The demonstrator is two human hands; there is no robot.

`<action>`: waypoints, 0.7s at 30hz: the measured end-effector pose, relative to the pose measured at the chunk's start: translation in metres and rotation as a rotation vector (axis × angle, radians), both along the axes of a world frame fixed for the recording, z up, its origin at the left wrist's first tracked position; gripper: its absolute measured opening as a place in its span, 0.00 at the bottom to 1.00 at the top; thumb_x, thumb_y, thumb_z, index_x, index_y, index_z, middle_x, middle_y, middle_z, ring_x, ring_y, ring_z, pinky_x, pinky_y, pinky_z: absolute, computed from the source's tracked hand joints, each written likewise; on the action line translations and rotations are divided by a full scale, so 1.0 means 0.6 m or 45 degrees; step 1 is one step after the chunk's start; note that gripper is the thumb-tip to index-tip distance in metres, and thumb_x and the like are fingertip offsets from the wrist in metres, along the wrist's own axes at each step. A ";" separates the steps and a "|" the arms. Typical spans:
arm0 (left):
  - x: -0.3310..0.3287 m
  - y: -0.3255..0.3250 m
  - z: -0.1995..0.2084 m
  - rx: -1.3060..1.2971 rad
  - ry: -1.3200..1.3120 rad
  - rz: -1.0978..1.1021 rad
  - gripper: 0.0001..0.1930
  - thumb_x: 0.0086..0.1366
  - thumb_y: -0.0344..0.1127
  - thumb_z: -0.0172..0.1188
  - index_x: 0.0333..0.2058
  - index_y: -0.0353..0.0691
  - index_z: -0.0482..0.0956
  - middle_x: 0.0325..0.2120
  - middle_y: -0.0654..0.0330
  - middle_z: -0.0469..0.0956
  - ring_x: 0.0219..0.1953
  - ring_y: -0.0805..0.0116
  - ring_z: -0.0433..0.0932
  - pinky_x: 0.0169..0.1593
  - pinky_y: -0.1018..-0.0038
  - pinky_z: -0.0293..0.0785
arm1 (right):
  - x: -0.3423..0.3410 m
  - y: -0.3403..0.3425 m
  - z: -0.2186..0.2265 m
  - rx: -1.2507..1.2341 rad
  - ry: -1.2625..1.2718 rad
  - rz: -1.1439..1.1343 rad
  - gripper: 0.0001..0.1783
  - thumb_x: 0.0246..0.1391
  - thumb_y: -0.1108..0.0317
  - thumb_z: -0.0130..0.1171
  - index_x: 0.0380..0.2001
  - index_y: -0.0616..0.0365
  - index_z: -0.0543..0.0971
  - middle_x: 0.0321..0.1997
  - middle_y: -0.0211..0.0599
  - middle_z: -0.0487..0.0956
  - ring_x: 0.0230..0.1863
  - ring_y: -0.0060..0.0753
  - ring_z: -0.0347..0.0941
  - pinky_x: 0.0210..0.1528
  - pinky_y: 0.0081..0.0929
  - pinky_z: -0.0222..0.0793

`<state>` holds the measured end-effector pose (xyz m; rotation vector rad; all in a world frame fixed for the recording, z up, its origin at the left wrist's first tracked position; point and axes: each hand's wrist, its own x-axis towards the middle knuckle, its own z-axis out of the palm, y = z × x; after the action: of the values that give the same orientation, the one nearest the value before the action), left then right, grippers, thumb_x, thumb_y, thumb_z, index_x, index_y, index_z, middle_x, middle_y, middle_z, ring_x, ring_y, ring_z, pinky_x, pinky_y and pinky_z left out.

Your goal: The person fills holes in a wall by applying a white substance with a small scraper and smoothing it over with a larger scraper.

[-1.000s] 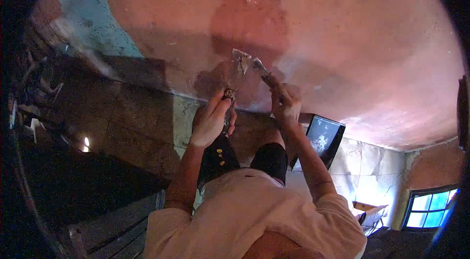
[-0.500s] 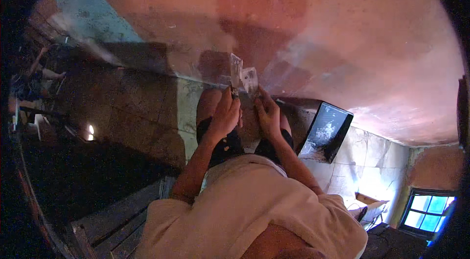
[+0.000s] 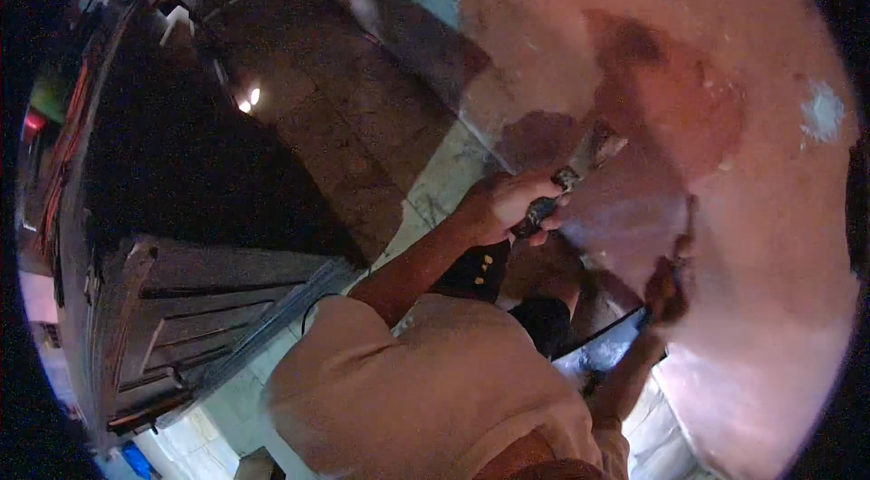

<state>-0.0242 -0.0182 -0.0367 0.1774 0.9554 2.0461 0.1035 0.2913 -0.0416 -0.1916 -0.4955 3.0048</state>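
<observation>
i'm watching left hand fisting a dark-handled scraper on the reddish wall at 1 o'clock | right hand gripping a second tool, blurred | risk: blade gouging plaster if tilted

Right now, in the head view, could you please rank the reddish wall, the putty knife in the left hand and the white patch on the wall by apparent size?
1. Reddish wall, by far the largest.
2. Putty knife, held by the left hand.
3. White patch, though it looks close to the knife's blade in size and fisheye bending makes that unsure.
</observation>
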 end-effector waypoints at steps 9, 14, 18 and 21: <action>0.000 -0.002 0.029 0.226 -0.123 0.098 0.18 0.65 0.43 0.50 0.50 0.43 0.68 0.22 0.63 0.70 0.19 0.77 0.69 0.15 0.79 0.67 | -0.070 -0.018 0.321 0.950 0.519 -0.197 0.35 0.57 0.67 0.53 0.64 0.62 0.52 0.53 0.44 0.61 0.21 0.16 0.58 0.12 0.11 0.61; -0.044 0.025 0.031 0.392 0.141 -0.160 0.19 0.64 0.40 0.51 0.50 0.39 0.64 0.31 0.59 0.70 0.21 0.74 0.68 0.16 0.76 0.68 | -0.088 -0.041 0.431 1.812 0.509 -0.785 0.28 0.61 0.65 0.45 0.63 0.58 0.58 0.44 0.38 0.70 0.22 0.14 0.63 0.14 0.12 0.58; -0.027 0.033 0.054 0.439 0.194 -0.068 0.18 0.63 0.41 0.51 0.47 0.39 0.65 0.27 0.60 0.70 0.21 0.74 0.69 0.16 0.75 0.68 | -0.142 -0.024 0.472 2.631 0.534 -1.252 0.24 0.59 0.78 0.43 0.59 0.59 0.66 0.42 0.41 0.74 0.30 0.29 0.70 0.34 0.22 0.66; -0.022 0.024 0.065 0.413 0.215 -0.048 0.15 0.63 0.41 0.50 0.45 0.40 0.65 0.24 0.61 0.70 0.21 0.73 0.69 0.17 0.75 0.68 | -0.196 -0.011 0.501 3.091 0.813 -1.591 0.24 0.57 0.79 0.45 0.58 0.58 0.67 0.42 0.46 0.73 0.35 0.41 0.72 0.38 0.27 0.68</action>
<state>-0.0375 -0.0035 0.0023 0.5439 0.7069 2.1659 -0.0139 0.2849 0.2589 0.4241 -1.9797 0.0504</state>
